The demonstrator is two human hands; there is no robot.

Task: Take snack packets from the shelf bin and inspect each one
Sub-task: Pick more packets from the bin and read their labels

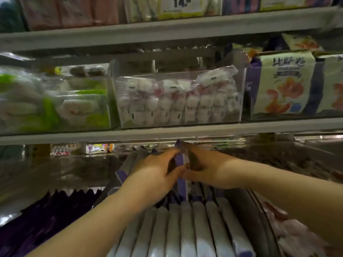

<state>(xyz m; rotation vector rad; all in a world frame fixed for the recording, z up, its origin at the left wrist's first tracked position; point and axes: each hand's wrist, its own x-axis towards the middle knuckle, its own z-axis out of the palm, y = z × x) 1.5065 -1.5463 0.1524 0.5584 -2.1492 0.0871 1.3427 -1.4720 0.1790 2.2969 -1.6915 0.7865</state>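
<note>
A purple snack packet is standing upright at the far end of a row of pale packets on the lower shelf. The left hand and right hand are pinching it between them, each grip closing on one side. Above, a clear bin is holding pink-and-white packets.

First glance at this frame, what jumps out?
Both hands meet at centre: the left hand and right hand pinch the top of one purple packet standing behind the lower shelf's row of pale packets. Just above, a clear bin packed with pink-and-white packets sits mid-shelf, with cream packets printed in orange to its right.
</note>
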